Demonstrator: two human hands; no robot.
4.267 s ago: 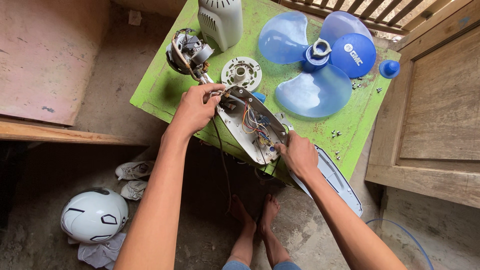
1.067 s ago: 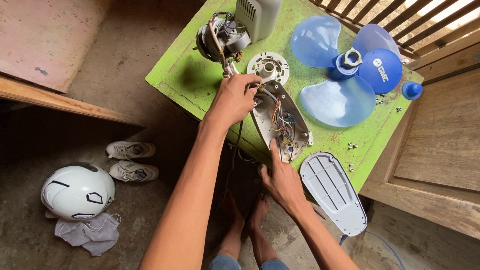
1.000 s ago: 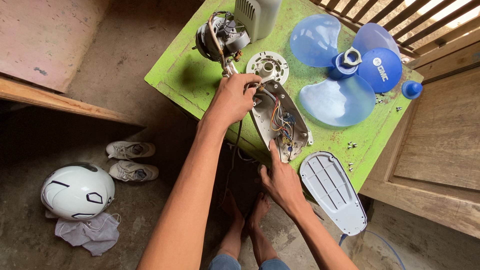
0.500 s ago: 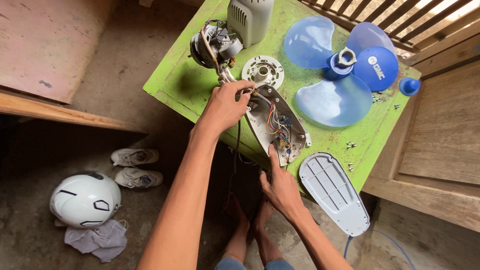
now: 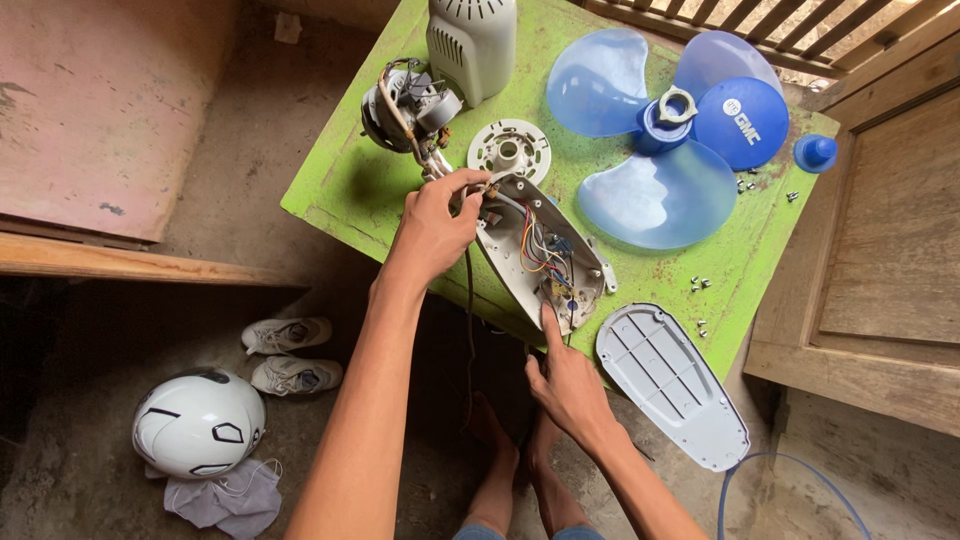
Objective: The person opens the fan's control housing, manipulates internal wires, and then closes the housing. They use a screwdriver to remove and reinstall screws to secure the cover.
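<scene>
White fan base (image 5: 540, 255) lies open on the green worktop (image 5: 340, 190); left hand (image 5: 435, 225) pinches its wires (image 5: 535, 245), right hand (image 5: 570, 375), fingers loose, touches its near end. Tugging could snap thin leads.

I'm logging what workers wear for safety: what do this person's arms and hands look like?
Both arms are bare to the frame edge, with no sleeves visible. The left hand and right hand wear no gloves, rings, watch or bracelet that I can see.
</scene>
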